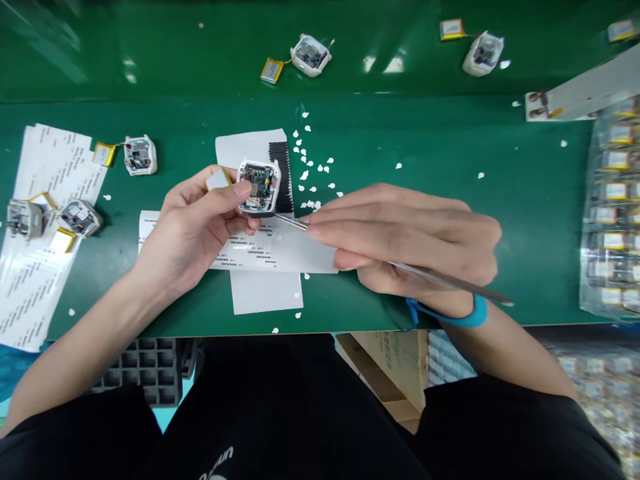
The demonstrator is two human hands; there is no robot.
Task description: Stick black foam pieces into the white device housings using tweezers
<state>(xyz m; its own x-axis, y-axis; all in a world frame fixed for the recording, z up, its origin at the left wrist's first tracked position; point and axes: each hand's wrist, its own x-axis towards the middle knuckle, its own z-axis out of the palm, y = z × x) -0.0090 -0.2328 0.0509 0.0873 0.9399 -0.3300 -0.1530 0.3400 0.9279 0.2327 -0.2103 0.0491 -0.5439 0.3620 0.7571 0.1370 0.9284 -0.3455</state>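
My left hand is closed around a white smartwatch case, its circuit board facing up and the thumb resting on its left edge. A small silver-and-yellow battery sits by the fingers of that hand, left of the case. In my right hand is a pair of metal tweezers, gripped between thumb and fingers. Their tip touches the lower edge of the case; whether it pinches anything there is too small to tell. Beneath lie printed white sheets and a strip of black pieces.
Small white stickers are scattered over the green bench. Other opened watch cases with wired batteries lie left and along the back. A clear tray of batteries stands at the right, near a white bracket.
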